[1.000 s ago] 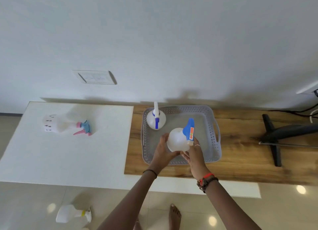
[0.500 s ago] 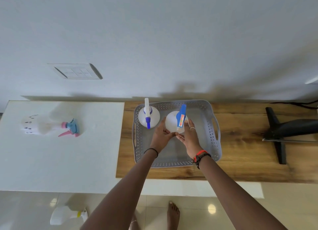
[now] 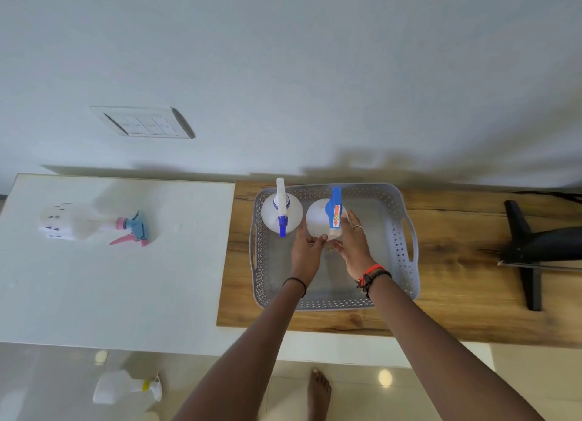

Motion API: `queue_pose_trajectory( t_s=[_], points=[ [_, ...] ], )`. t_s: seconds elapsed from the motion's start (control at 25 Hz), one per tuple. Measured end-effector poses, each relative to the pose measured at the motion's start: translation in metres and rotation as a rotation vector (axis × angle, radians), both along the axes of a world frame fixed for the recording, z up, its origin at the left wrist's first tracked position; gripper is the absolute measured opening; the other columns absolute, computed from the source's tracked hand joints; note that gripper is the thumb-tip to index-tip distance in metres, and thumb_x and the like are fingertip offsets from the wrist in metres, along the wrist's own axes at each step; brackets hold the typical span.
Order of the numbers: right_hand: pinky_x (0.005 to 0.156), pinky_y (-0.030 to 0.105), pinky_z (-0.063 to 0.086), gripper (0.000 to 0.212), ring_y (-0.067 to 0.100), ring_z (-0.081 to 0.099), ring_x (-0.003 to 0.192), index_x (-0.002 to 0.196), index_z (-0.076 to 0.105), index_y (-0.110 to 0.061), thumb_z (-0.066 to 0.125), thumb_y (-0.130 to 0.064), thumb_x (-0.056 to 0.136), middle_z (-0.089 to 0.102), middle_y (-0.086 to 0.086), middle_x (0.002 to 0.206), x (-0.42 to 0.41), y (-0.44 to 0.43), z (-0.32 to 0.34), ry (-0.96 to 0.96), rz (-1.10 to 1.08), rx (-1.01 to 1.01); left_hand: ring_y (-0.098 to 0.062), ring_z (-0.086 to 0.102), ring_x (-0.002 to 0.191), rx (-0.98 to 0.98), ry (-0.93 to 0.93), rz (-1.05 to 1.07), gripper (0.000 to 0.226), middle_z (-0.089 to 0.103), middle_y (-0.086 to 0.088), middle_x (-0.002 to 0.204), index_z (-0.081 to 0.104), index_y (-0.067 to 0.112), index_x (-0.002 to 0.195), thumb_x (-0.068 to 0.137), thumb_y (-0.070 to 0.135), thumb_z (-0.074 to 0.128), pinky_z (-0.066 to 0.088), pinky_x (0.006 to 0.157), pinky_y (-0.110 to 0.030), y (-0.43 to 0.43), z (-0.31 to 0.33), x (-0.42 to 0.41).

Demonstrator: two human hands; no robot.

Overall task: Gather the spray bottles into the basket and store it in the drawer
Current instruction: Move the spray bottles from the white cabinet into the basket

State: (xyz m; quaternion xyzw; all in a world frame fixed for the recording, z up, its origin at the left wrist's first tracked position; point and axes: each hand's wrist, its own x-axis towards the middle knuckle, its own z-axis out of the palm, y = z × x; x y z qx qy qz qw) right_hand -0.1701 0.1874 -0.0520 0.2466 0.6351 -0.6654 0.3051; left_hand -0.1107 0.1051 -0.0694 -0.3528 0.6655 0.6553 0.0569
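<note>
spray bottles not yet gathered lie at the left of the frame. the pink-triggered bottle (image 3: 91,223) is on its side on the white counter (image 3: 126,294), middle left. the floor bottle (image 3: 126,389), with a yellow collar, lies on the tiles at lower left. a switch plate (image 3: 141,121) sits on the wall above.

moving right, the grey basket (image 3: 406,228) rests on the wooden top (image 3: 456,294), just right of centre. in its upper left corner the dark-nozzled bottle (image 3: 281,212) stands upright. just beside it on the right is the blue-headed bottle (image 3: 321,217), also upright. both hands are on that one: the left hand (image 3: 305,253) has curled fingers and thumb against its near side, and the right hand (image 3: 354,247) wraps its fingers round the right side. a bare foot (image 3: 318,392) shows at bottom centre. at far right a black stand (image 3: 529,247) lies on the wood, well apart from the basket.

to my eye this bottle is as good as placed, so the next reach goes left. the pink-triggered bottle lies left of both hands, its long axis running across the frame, with the trigger head pointing right toward the basket. the left hand is the nearer one, and the head end would meet it first. the floor bottle is also on the left hand's side, but lower, and i'd guess it needs a stoop.

counting up: four spray bottles, two in the basket, one on the counter, one on the floor; one basket; two hands. no drawer shows from here.
</note>
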Motion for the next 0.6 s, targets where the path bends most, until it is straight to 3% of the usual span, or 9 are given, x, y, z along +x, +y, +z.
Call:
queue_pose_trajectory(
  t_s=[0.16, 0.24, 0.36, 0.48, 0.6],
  points=[
    [0.071, 0.03, 0.054, 0.043, 0.025, 0.064, 0.093, 0.143, 0.037, -0.024, 0.041, -0.027, 0.101, 0.062, 0.013, 0.125, -0.004, -0.005, 0.001, 0.022, 0.001, 0.01, -0.023, 0.065, 0.106, 0.187, 0.015, 0.185, 0.048, 0.068, -0.015, 0.112, 0.037, 0.017, 0.14, 0.095, 0.009, 0.051, 0.052, 0.092, -0.033, 0.014, 0.007, -0.002],
    [0.069, 0.029, 0.054, 0.042, 0.023, 0.065, 0.086, 0.143, 0.038, -0.021, 0.042, -0.026, 0.101, 0.065, 0.011, 0.117, -0.006, -0.008, 0.001, 0.021, -0.009, 0.011, -0.025, 0.064, 0.11, 0.222, 0.015, 0.218, 0.042, 0.066, -0.018, 0.117, 0.042, 0.017, 0.135, 0.095, 0.008, 0.05, 0.052, 0.095, -0.037, 0.015, 0.009, -0.005],
    [0.067, 0.028, 0.052, 0.044, 0.021, 0.062, 0.079, 0.143, 0.037, -0.021, 0.044, -0.025, 0.1, 0.066, 0.006, 0.097, -0.009, -0.01, -0.001, 0.007, -0.018, 0.039, -0.02, 0.064, 0.104, 0.22, 0.024, 0.212, 0.042, 0.066, -0.018, 0.116, 0.042, 0.017, 0.136, 0.096, 0.008, 0.049, 0.052, 0.085, -0.025, 0.012, 0.011, -0.009],
    [0.067, 0.029, 0.048, 0.047, 0.023, 0.054, 0.081, 0.145, 0.035, -0.018, 0.045, -0.027, 0.099, 0.058, 0.011, 0.095, -0.009, -0.009, -0.004, -0.027, -0.017, 0.058, -0.014, 0.063, 0.1, 0.197, 0.014, 0.197, 0.046, 0.065, -0.013, 0.117, 0.039, 0.015, 0.14, 0.096, 0.009, 0.049, 0.049, 0.079, -0.018, 0.008, 0.01, -0.011],
    [0.062, 0.025, 0.043, 0.045, 0.014, 0.047, 0.064, 0.14, 0.04, -0.009, 0.045, -0.028, 0.1, 0.054, 0.006, 0.078, -0.004, -0.007, -0.004, -0.066, -0.029, 0.067, -0.001, 0.056, 0.08, 0.155, -0.033, 0.172, 0.05, 0.062, -0.001, 0.095, 0.035, 0.016, 0.143, 0.096, 0.012, 0.05, 0.044, 0.066, -0.011, 0.006, 0.012, -0.007]
  ],
)
